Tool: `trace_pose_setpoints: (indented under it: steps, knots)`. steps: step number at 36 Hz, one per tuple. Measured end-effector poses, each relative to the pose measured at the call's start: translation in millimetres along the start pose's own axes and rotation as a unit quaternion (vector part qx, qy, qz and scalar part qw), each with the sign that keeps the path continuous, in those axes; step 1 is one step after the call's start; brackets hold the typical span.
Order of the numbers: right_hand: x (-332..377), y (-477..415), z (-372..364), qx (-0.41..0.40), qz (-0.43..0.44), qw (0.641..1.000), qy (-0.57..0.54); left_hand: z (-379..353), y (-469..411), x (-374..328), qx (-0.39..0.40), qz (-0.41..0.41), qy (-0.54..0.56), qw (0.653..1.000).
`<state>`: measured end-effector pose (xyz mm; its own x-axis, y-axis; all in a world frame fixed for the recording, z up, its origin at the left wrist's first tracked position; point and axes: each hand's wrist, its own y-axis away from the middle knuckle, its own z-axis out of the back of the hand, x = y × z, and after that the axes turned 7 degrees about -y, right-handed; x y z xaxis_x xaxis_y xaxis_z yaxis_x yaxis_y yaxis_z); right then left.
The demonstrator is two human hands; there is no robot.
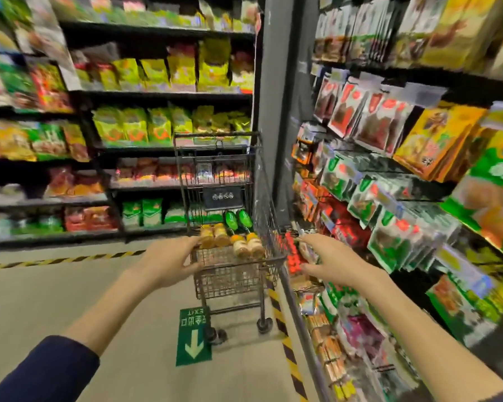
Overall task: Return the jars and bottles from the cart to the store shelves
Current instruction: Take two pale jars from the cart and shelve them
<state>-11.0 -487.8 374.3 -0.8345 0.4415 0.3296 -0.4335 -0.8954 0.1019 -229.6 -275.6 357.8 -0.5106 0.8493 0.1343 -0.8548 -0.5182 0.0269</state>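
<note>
The cart (pixel 238 274) holds four jars (pixel 233 240) and two green bottles (pixel 238 219). The left hand (pixel 172 261), its grip loose and empty, rests at the cart's near rim just beside the jars. The right hand (pixel 325 264) hangs spread open beside the cart, holding nothing.

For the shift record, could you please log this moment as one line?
left hand on cart rim | right hand open, empty | jars, green bottles in cart

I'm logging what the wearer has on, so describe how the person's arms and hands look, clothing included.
Both hands are bare: the left hand and right hand show no gloves, rings or watch. The left forearm is uncovered up to a dark navy sleeve pushed towards the elbow. The right forearm is bare, with a sliver of dark sleeve at the corner.
</note>
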Motion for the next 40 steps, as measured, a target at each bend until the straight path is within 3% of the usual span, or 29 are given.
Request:
trace_pose_setpoints:
  steps: [17,28,40]
  knots:
    - [-27.1,-168.9,-13.0,0.058,0.038,0.997,-0.03,-57.8,-125.4,41.6,0.062,0.046,0.041,0.996]
    - [-41.1,-295.9,-30.9,0.072,-0.009,0.997,-0.039,-97.0,-251.9,88.4,0.141,0.014,0.085,0.986]
    - [-73.8,-385.6,-70.2,0.104,-0.067,0.985,-0.123,-155.8,-363.1,111.9,0.203,-0.022,0.111,0.973]
